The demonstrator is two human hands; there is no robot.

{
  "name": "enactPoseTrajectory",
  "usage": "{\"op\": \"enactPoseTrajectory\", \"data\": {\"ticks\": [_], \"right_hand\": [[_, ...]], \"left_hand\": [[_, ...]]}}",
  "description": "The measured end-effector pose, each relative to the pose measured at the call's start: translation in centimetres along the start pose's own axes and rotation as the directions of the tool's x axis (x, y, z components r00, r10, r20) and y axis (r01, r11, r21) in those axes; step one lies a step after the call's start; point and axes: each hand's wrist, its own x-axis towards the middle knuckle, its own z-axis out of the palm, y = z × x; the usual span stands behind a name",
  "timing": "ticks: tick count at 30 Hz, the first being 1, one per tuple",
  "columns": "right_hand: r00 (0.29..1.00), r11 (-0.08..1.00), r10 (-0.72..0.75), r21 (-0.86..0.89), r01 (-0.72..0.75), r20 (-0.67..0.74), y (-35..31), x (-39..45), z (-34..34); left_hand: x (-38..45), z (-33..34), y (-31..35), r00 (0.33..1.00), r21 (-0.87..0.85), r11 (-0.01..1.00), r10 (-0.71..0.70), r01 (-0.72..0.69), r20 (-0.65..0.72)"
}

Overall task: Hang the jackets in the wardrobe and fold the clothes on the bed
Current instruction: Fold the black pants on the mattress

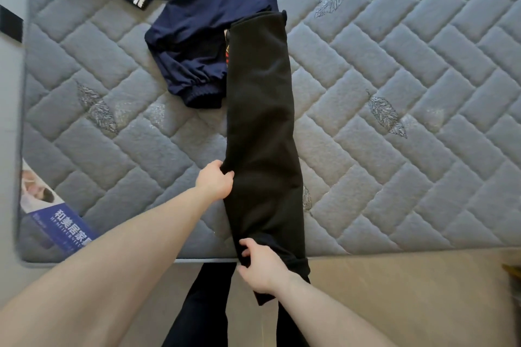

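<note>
Grey quilted mattress (pixel 394 65) fills most of the frame, bare but for clothes. Down the middle lies a black garment (pixel 262 121), folded into a long narrow strip whose near end hangs over the mattress edge. The left hand (pixel 215 180) pinches its left edge with curled fingers; the right hand (pixel 260 266) grips the near end, fingers bent into the cloth. At the upper left, a navy garment (pixel 208 22) lies crumpled, touching the black one.
</note>
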Motion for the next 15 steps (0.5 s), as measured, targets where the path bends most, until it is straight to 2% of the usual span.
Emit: {"op": "enactPoseTrajectory", "data": {"ticks": [1,3,5,6,7,8,9,11,13,15], "right_hand": [[1.000,1.000,-0.014,0.012,0.014,-0.025,0.0,0.0,-0.3],[0.967,0.992,-0.021,0.119,0.053,-0.253,0.1,-0.5,-1.1],[0.827,0.965,0.064,0.247,0.092,-0.559,1.2,-1.1,-2.2],[0.744,0.956,0.126,0.281,0.086,-0.657,2.1,-1.5,-2.8],[0.689,0.950,0.199,0.310,0.040,-0.697,3.1,-1.8,-3.3],[0.681,0.936,0.283,0.350,-0.042,-0.676,4.3,-2.1,-3.8],[0.713,0.902,0.373,0.411,-0.130,-0.594,5.5,-2.3,-4.2],[0.817,0.806,0.473,0.537,-0.249,-0.331,7.5,-2.8,-4.2],[0.876,0.748,0.458,0.598,-0.288,-0.151,8.9,-3.1,-3.6],[0.898,0.758,0.421,0.593,-0.271,-0.129,9.8,-3.0,-3.3]], "left_hand": [[0.2,-0.3,0.0,1.000,0.036,0.999,0.016,-0.017,0.012],[0.4,-0.8,0.2,0.998,0.100,0.993,0.061,-0.062,0.013],[0.3,-1.2,0.4,0.995,0.166,0.982,0.095,-0.093,-0.005],[0.2,-1.2,0.3,0.996,0.181,0.979,0.092,-0.091,0.002],[-0.1,-1.0,0.0,0.997,0.176,0.982,0.068,-0.072,0.027],[-0.5,-0.7,-0.4,0.997,0.159,0.987,0.025,-0.036,0.070],[-1.1,-0.2,-0.9,0.992,0.136,0.991,-0.021,0.004,0.126],[-2.8,1.5,-2.5,0.967,0.043,0.996,-0.085,0.077,0.241],[-4.9,3.8,-4.4,0.934,-0.112,0.982,-0.107,0.153,0.342],[-7.0,6.2,-6.1,0.886,-0.244,0.938,-0.113,0.244,0.450]]}}
